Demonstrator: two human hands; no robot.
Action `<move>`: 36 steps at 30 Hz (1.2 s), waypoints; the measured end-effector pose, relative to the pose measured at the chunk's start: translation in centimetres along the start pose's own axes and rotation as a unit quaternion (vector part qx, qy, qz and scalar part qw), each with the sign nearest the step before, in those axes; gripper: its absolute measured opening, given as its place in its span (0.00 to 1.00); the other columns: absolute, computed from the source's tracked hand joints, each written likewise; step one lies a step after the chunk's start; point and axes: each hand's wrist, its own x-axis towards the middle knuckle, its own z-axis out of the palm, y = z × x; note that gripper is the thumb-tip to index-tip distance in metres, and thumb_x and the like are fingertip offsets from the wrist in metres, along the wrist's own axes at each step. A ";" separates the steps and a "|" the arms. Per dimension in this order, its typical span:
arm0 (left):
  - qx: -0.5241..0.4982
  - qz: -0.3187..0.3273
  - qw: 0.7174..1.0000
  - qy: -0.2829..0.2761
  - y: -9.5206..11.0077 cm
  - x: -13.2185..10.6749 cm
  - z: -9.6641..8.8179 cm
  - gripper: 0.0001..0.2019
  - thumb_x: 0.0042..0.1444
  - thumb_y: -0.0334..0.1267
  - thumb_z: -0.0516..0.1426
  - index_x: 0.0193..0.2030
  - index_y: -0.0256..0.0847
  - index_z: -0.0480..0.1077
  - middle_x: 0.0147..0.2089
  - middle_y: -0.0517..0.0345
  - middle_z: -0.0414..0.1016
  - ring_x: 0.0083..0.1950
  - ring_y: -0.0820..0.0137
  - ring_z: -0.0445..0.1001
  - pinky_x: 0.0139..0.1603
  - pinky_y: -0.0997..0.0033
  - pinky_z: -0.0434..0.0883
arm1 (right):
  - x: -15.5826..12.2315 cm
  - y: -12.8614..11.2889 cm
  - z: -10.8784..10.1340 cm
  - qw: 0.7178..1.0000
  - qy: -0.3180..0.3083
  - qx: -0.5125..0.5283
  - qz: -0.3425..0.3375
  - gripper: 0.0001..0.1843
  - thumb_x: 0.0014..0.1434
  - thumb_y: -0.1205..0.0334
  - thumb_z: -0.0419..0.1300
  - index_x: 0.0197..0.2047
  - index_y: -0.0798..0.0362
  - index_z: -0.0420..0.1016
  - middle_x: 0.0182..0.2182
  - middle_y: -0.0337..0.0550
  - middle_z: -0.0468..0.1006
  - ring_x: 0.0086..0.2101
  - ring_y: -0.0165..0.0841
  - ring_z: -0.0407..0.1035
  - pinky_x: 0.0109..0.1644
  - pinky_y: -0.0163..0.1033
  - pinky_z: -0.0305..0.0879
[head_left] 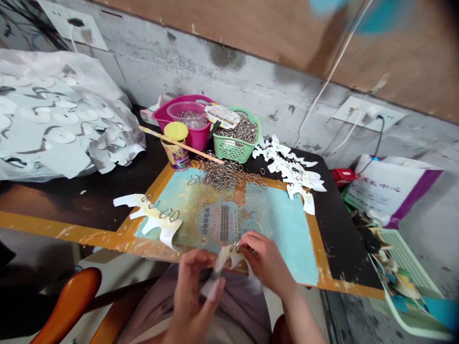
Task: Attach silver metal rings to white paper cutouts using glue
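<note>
Head view: white paper cutout [226, 258] held over the person's lap, at the near edge of the desk [107, 191], between both hands. Left hand [195, 291] closed on its lower part, thumb and fingers pinching the paper. Right hand [267, 263] curled, fingertips pinched at the cutout's top edge, where a small metal ring [237, 246] shows; motion blur, so the exact grip on the ring cannot be told.

Beyond the hands, a blue printed sheet with an orange border [287, 224] lies flat on the desk. On its left edge, a white cutout carrying several rings [155, 217]. At its far edge, a loose pile of metal rings [222, 176]. Behind the pile, a green basket [233, 148] full of rings, just beside a pink basket [199, 136] holding a clear plastic cup [186, 114]. A yellow-lidded cup [176, 149] stands in front of the pink basket; a wooden stick [201, 152] lies across it. More white cutouts [290, 167] are heaped to the right, and a large plastic bag of them [53, 114] sits far left.
</note>
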 end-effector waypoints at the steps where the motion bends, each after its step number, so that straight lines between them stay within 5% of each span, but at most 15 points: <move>1: 0.072 0.073 0.994 0.030 0.2 0.2 -0.3 0.18 0.58 0.35 0.64 0.54 0.45 0.66 0.49 0.51 0.69 0.52 0.62 0.72 0.53 0.60 0.73 | 0.2 0.4 -0.1 0.999 -0.010 -0.034 -0.008 0.10 0.67 0.73 0.56 0.36 0.51 0.73 0.39 0.42 0.75 0.40 0.35 0.69 0.44 0.38 0.64; 5: 0.250 0.299 0.920 0.030 1.5 2.8 -0.1 0.22 0.52 0.24 0.64 0.52 0.41 0.66 0.54 0.49 0.68 0.58 0.59 0.69 0.62 0.54 0.68 | 0.6 1.3 0.6 0.986 0.011 -0.162 -0.023 0.10 0.65 0.74 0.58 0.35 0.52 0.75 0.42 0.45 0.73 0.45 0.40 0.63 0.50 0.46 0.62; 7: 0.291 0.361 0.884 -0.059 1.9 4.6 0.7 0.20 0.53 0.23 0.62 0.51 0.41 0.67 0.56 0.48 0.71 0.61 0.58 0.69 0.66 0.52 0.65 | 0.4 1.4 0.9 0.981 0.024 -0.190 -0.025 0.09 0.64 0.73 0.59 0.34 0.51 0.75 0.39 0.44 0.72 0.43 0.41 0.62 0.49 0.47 0.61; 10: 0.335 0.304 0.856 -0.249 0.8 7.1 2.0 0.21 0.57 0.24 0.57 0.58 0.39 0.64 0.55 0.46 0.76 0.63 0.56 0.70 0.67 0.48 0.64 | 0.0 1.7 1.1 0.984 0.034 -0.172 -0.041 0.09 0.66 0.72 0.59 0.35 0.51 0.75 0.35 0.44 0.72 0.40 0.40 0.62 0.46 0.47 0.63; 14: 0.319 0.218 0.858 -0.339 -1.7 9.2 2.7 0.21 0.56 0.23 0.56 0.56 0.40 0.63 0.50 0.50 0.80 0.53 0.61 0.78 0.69 0.45 0.62 | -0.5 2.5 1.6 0.991 0.047 -0.114 -0.048 0.10 0.68 0.72 0.55 0.40 0.51 0.75 0.37 0.46 0.75 0.41 0.41 0.66 0.44 0.46 0.66; 17: 0.334 0.199 0.842 -0.375 -2.1 9.9 2.3 0.14 0.59 0.27 0.57 0.51 0.42 0.67 0.50 0.52 0.79 0.60 0.60 0.74 0.73 0.41 0.53 | -1.1 3.2 2.2 0.993 0.067 -0.083 -0.049 0.10 0.69 0.71 0.53 0.40 0.51 0.74 0.37 0.46 0.74 0.40 0.41 0.67 0.43 0.45 0.66; 21: 0.345 0.214 0.824 -0.395 -1.6 10.0 1.8 0.06 0.63 0.32 0.57 0.46 0.44 0.72 0.44 0.56 0.81 0.65 0.57 0.69 0.75 0.36 0.42 | -1.7 3.9 2.3 0.993 0.077 -0.057 -0.067 0.09 0.69 0.68 0.54 0.38 0.51 0.73 0.35 0.45 0.73 0.38 0.40 0.68 0.42 0.45 0.66; 25: 0.347 0.267 0.819 -0.370 -2.0 9.6 1.7 0.07 0.65 0.32 0.56 0.39 0.45 0.75 0.48 0.58 0.81 0.66 0.57 0.67 0.75 0.35 0.34 | -1.9 3.7 1.2 0.997 0.046 -0.003 -0.057 0.05 0.66 0.69 0.58 0.41 0.51 0.73 0.37 0.44 0.74 0.40 0.39 0.69 0.45 0.44 0.68; 30: 0.367 0.329 0.811 -0.315 -2.5 9.0 1.5 0.09 0.63 0.31 0.57 0.36 0.45 0.78 0.57 0.51 0.75 0.63 0.56 0.68 0.73 0.32 0.40 | -1.5 3.6 0.1 0.995 0.015 -0.054 -0.087 0.19 0.66 0.75 0.52 0.54 0.50 0.74 0.43 0.48 0.74 0.44 0.41 0.69 0.47 0.44 0.70; 36: 0.365 0.340 0.802 -0.330 -1.9 8.8 1.3 0.11 0.65 0.30 0.55 0.38 0.46 0.77 0.42 0.59 0.81 0.61 0.60 0.70 0.74 0.34 0.33 | -0.9 4.2 0.3 0.979 -0.026 -0.156 -0.132 0.13 0.70 0.70 0.51 0.42 0.53 0.76 0.35 0.47 0.74 0.37 0.40 0.66 0.40 0.43 0.67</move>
